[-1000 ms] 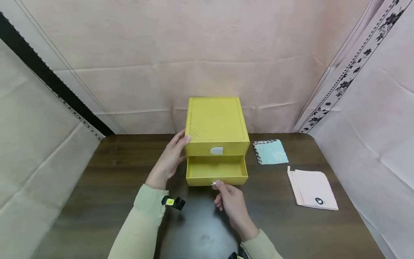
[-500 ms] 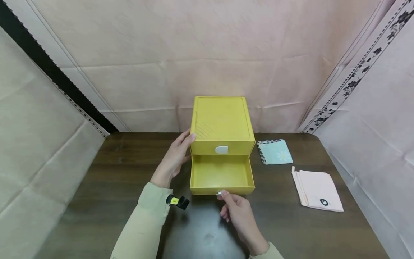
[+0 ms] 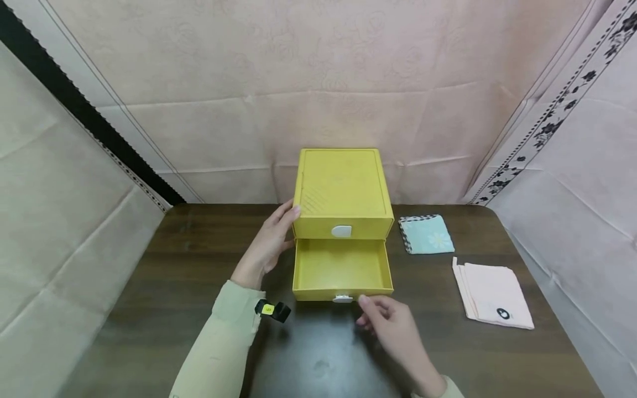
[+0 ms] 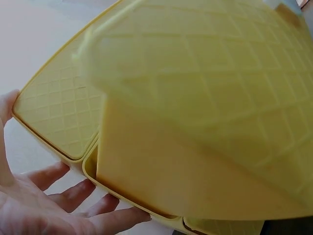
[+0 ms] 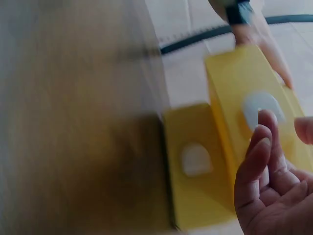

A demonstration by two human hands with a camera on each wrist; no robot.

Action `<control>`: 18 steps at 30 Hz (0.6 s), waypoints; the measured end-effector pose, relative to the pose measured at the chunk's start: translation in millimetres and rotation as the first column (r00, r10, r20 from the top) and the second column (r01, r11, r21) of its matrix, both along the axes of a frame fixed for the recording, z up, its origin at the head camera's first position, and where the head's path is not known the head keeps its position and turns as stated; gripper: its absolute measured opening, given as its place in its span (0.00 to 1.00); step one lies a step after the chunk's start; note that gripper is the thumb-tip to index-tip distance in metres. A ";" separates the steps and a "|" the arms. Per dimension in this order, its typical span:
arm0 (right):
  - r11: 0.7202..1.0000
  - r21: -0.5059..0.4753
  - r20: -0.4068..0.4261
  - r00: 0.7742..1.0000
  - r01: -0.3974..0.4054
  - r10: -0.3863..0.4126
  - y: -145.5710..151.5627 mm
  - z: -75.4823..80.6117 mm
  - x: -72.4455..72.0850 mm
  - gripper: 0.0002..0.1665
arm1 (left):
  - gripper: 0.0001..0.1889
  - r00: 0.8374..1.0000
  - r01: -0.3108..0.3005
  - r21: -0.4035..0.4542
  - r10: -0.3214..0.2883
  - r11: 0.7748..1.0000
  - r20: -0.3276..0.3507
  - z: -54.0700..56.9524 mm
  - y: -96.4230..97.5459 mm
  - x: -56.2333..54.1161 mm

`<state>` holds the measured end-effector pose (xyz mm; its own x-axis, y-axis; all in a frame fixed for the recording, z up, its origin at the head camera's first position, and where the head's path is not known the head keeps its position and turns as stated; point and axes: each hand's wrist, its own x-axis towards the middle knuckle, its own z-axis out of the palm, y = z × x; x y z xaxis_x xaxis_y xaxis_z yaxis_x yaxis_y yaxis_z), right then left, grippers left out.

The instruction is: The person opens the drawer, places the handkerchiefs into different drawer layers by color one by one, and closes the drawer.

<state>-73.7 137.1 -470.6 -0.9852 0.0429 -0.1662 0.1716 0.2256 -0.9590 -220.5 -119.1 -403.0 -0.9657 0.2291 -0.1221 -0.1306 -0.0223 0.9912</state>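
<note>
A yellow two-drawer storage box [image 3: 343,182] stands at the back of the table, its upper drawer flush. The lower drawer [image 3: 343,265] is pulled well out, so its inside shows from above. My left hand [image 3: 269,237] rests on the box's left side, thumb at the front upper corner; in the left wrist view its fairly straight fingers [image 4: 105,203] touch the edge. Just right of the lower drawer's white pull tab [image 3: 342,298] is my right hand [image 3: 393,326], apart from the tab, fingers loosely bent with nothing in them. The right wrist view shows both white tabs.
To the right of the box lies a folded light-blue cloth [image 3: 428,235] with a checked edge. Nearer me is a folded white cloth [image 3: 492,296] with a dark ring mark. Pale fabric [image 3: 278,83] hangs behind the dark wooden table [image 3: 209,320] and at both sides.
The lower drawer has slid further out toward me, pulled by the right hand on its tab. That hand has since let go and moved right. The left hand has stayed on the box.
</note>
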 end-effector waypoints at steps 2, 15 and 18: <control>0.999 0.048 -0.046 0.999 0.014 -0.012 12.7 7.7 0.6 0.22 | 0.38 1.000 -0.007 -0.002 0.007 1.000 -0.003 0.4 -0.7 1.8; 0.913 0.407 -0.126 0.988 -0.025 0.084 96.8 25.2 -45.5 0.28 | 0.35 1.000 -0.004 -0.004 0.004 1.000 -0.004 1.9 3.7 4.9; 0.882 0.471 -0.143 0.984 -0.026 0.106 117.4 21.4 -72.7 0.36 | 0.34 1.000 -0.005 -0.003 0.005 1.000 -0.013 0.9 2.8 3.9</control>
